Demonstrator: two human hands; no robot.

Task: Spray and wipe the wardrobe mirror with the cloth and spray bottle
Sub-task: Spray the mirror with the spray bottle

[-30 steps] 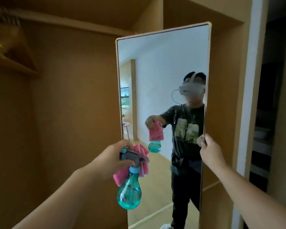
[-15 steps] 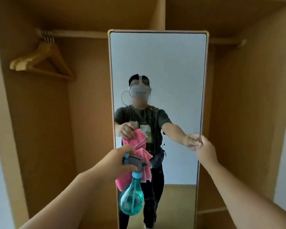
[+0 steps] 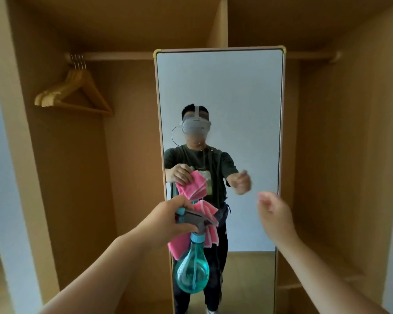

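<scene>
A person's left grip is clamped on the trigger head of a teal bottle, with a pink cloth bunched in the same fist, likely to keep both tools ready. The right grip, blurred, seems loosely spread and empty. Just beyond it the mirror stands square-on in the wardrobe, perhaps flecked with droplets. Hangers hang far left.
</scene>
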